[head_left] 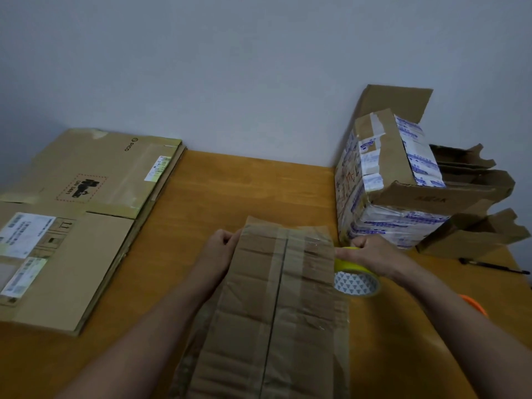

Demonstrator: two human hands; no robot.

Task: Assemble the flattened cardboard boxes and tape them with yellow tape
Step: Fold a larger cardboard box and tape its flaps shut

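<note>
An assembled cardboard box (276, 306) stands in front of me on the wooden table (244, 185), its two top flaps closed along a dark middle seam. My left hand (220, 246) grips the box's far left edge with curled fingers. My right hand (371, 253) grips the roll of yellow tape (355, 276) against the box's far right edge. The roll's printed white core faces me. A stack of flattened cardboard boxes (83, 220) lies on the left of the table.
Assembled boxes with open flaps (403, 182) sit at the back right against the grey wall. A black pen (489, 265) lies on the table right of my right arm, and an orange object (475, 305) shows past my right forearm.
</note>
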